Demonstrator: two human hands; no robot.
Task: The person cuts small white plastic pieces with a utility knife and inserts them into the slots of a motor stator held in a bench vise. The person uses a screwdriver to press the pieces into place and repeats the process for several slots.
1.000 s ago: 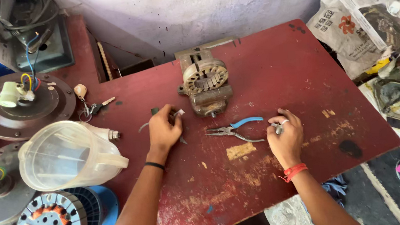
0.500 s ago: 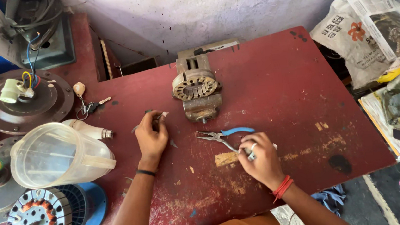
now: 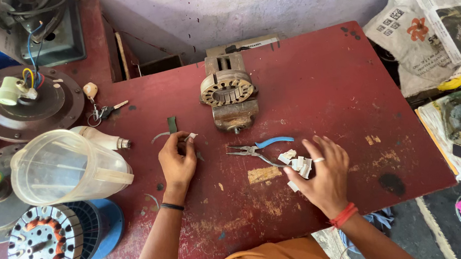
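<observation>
The left hand (image 3: 177,161) rests near the middle of the red worktop (image 3: 320,71), its fingertips pinched shut on a small white slip (image 3: 191,136). The right hand (image 3: 323,174), nearer the front edge, lies spread and palm down over a loose heap of like slips (image 3: 298,164), fingers touching them but closed on none. Blue-handled pliers (image 3: 260,147) lie between the hands, just beside the heap. A stator (image 3: 227,89) sits clamped in a vise (image 3: 233,112) toward the back edge, its slots facing up; whether any slot is already lined is too small to tell. By the look of it, the step in hand is sorting and picking slot liners, one already chosen. The next move would call for carrying that slip back to the stator, lining it up with a slot and keeping it unbent.
</observation>
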